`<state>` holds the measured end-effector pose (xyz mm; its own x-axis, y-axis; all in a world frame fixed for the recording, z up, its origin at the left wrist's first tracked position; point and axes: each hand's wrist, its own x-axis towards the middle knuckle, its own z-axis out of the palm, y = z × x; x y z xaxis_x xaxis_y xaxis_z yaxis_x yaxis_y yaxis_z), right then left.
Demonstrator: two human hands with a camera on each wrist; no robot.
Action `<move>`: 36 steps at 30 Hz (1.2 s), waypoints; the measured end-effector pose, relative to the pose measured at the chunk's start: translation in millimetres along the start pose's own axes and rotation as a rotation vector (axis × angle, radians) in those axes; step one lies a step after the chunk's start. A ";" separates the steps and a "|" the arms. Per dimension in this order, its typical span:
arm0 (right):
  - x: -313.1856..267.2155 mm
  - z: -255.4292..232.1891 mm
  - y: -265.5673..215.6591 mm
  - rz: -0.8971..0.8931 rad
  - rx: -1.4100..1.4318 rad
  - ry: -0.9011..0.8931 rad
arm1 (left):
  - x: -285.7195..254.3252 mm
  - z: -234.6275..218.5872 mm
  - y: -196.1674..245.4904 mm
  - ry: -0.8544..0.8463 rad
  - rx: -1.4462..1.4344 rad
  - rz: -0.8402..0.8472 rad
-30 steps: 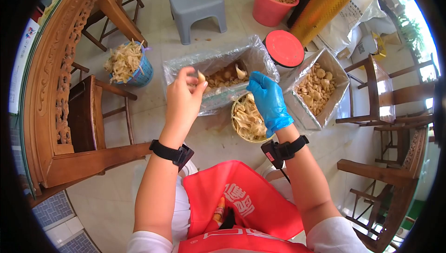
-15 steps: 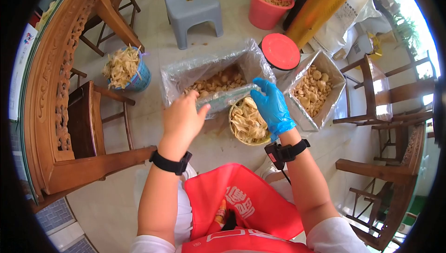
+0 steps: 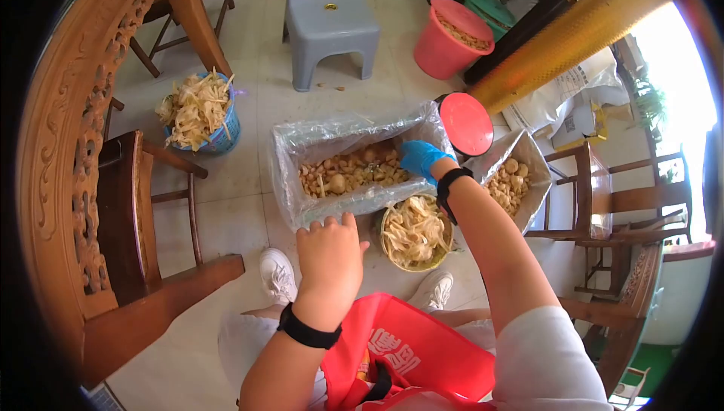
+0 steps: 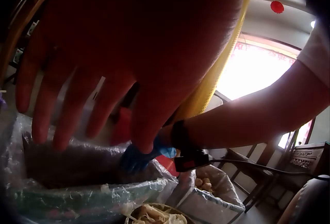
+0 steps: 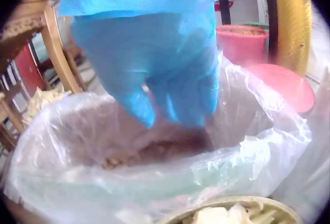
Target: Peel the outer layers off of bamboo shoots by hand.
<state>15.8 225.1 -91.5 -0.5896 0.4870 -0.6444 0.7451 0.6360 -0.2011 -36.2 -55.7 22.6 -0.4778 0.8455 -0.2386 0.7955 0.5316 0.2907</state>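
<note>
A plastic-lined box (image 3: 285, 177) on the floor holds a layer of garlic cloves (image 3: 351, 172). My right hand (image 3: 413, 156), in a blue glove, reaches into the box's right end. In the right wrist view its gloved fingers (image 5: 170, 98) hang down just above the cloves, and nothing shows between them. My bare left hand (image 3: 329, 227) hovers at the box's near edge, fingers straight and spread, holding nothing. The left wrist view shows those spread fingers (image 4: 67, 105) above the box liner (image 4: 77, 195), with the blue glove (image 4: 135, 158) beyond.
A round basket of peels (image 3: 415, 231) sits by my feet, right of the box. A second lined box of cloves (image 3: 514, 177) and a red lid (image 3: 465, 123) lie further right. A blue basket of peels (image 3: 197, 113), grey stool (image 3: 332, 15), pink bucket (image 3: 452, 38) and wooden chairs (image 3: 143, 207) surround them.
My left hand dropped its clove into the box and pulled back to the near edge, empty. My right hand moved from above the peel basket into the box's right end.
</note>
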 end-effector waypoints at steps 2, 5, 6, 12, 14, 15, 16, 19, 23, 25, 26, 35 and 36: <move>53.9 19.2 16.9 -0.019 -0.170 -0.089 | 6.2 2.6 -3.0 -0.026 0.012 -0.046; 70.7 18.5 -0.5 0.010 -0.292 -0.197 | 15.8 2.6 -2.5 -0.039 0.009 -0.044; 79.4 19.9 -3.1 0.014 -0.350 -0.206 | 18.6 8.1 -2.1 -0.027 0.024 -0.049; 132.6 51.5 -3.6 0.072 -0.348 -0.271 | 42.7 30.6 4.3 -0.197 0.085 -0.049; 174.5 82.2 19.2 0.056 -0.358 -0.248 | 50.2 34.9 7.5 -0.175 0.081 -0.042; 177.3 84.9 16.0 0.051 -0.368 -0.207 | 52.9 36.6 8.8 -0.136 0.077 -0.021; 180.1 86.0 13.7 0.046 -0.362 -0.216 | 55.5 39.3 9.7 -0.146 0.082 -0.025; 189.7 88.8 8.9 -0.071 -0.395 -0.040 | 64.2 46.2 11.5 -0.160 0.086 -0.014; 237.0 144.4 37.5 0.000 -0.292 -0.107 | 74.2 49.0 10.9 -0.261 0.087 -0.015; 244.2 153.6 43.2 -0.017 -0.192 -0.056 | 78.7 50.6 10.9 -0.279 0.077 -0.012; 247.5 157.1 47.2 -0.015 -0.213 -0.074 | 80.8 51.7 11.2 -0.274 0.076 -0.012; 195.8 107.5 1.3 0.054 -0.090 -0.222 | 83.7 57.2 19.6 -0.253 0.064 -0.006; 186.5 92.8 -9.8 0.107 -0.063 -0.330 | 82.4 57.4 20.7 -0.244 0.069 -0.006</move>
<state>-72.5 254.1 -278.2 -0.3691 0.3394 -0.8652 0.7705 0.6323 -0.0807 -37.7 22.1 -44.2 -0.3853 0.8003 -0.4594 0.8204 0.5250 0.2265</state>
